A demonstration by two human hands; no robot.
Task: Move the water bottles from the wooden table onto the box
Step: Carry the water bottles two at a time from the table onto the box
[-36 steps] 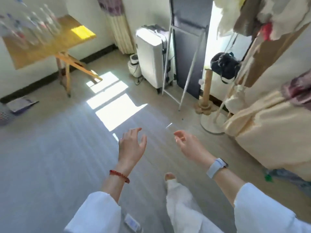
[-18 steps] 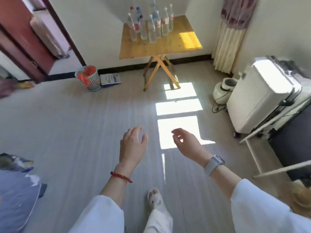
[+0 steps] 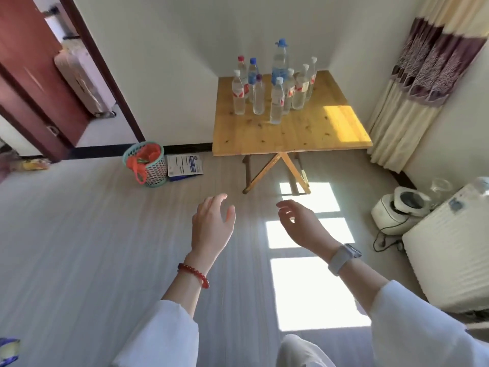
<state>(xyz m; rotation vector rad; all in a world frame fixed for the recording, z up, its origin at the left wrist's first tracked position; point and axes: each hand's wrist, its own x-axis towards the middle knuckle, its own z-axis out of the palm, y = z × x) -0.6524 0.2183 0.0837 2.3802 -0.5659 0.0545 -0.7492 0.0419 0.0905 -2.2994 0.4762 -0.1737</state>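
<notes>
Several clear water bottles stand upright in a cluster at the far left part of the wooden table, which sits against the wall ahead. A taller bottle with a blue cap rises at the back of the cluster. My left hand and my right hand hover over the floor well short of the table, both empty with fingers spread. No box is in view.
A mesh waste basket and a flat packet lie on the floor left of the table. An open doorway is at the left. A small white appliance, its cord and a white suitcase stand at the right, a curtain behind.
The view has swung left and drawn closer, so the table with bottles moved from the far upper left to straight ahead. Both hands stay raised and empty.
</notes>
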